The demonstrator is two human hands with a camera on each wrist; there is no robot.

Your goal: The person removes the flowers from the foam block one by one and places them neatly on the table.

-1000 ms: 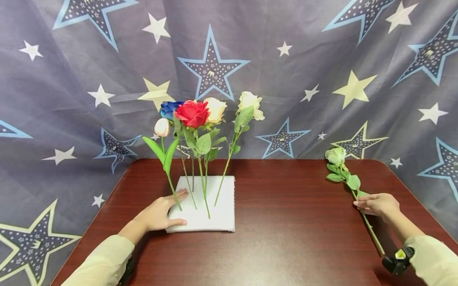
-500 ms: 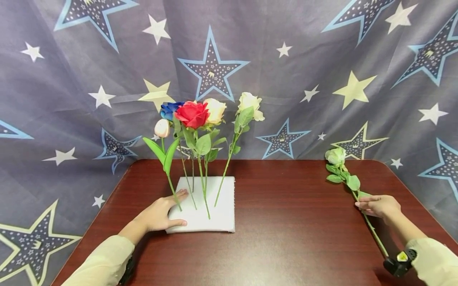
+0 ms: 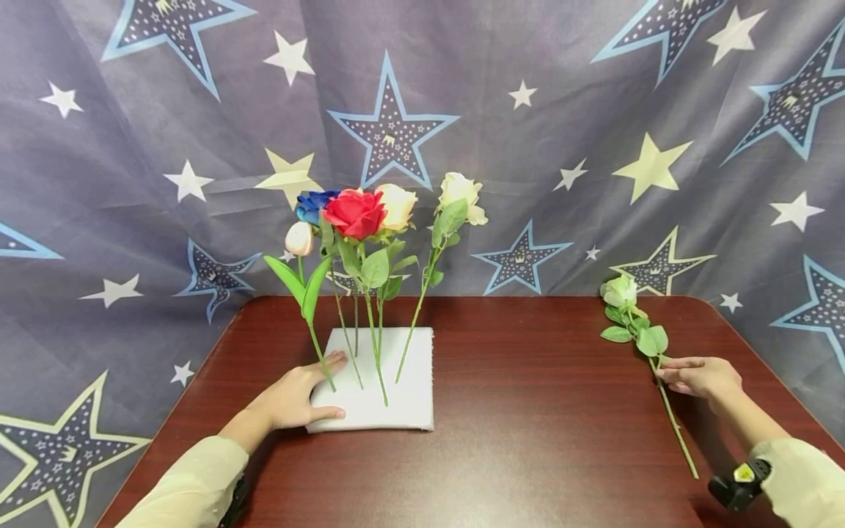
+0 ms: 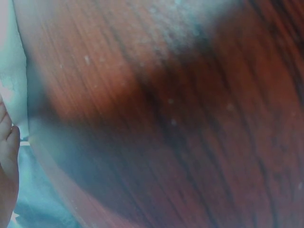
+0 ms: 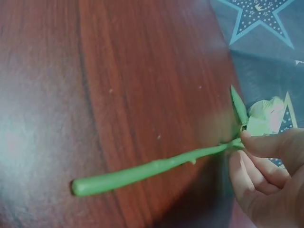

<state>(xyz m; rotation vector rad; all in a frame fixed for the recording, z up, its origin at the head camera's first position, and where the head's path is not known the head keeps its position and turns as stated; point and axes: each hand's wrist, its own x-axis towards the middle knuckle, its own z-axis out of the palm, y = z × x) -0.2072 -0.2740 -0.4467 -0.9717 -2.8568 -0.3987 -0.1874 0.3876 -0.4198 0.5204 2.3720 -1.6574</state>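
On the right, my right hand [image 3: 701,379] pinches the green stem of a white rose [image 3: 619,292] between thumb and fingers. In the right wrist view the stem [image 5: 156,167] stretches left from the fingertips, its cut end free. My left hand [image 3: 295,394] rests on the left edge of a white foam block [image 3: 409,411], thumb and fingers spread. Upright in the block stand a pale pink tulip [image 3: 300,239], a blue rose [image 3: 313,206], a red rose [image 3: 355,213], a cream rose [image 3: 397,206] and another white rose [image 3: 460,196].
Beneath everything is a dark red-brown wooden table [image 3: 528,411]. A grey curtain [image 3: 541,176] printed with stars hangs behind its far edge. The upright flowers lean in different directions above the block.
The right hand has turned the held rose slightly, so its lower stem end has swung left, away from the wrist. The left hand and the flowers in the block stay put.
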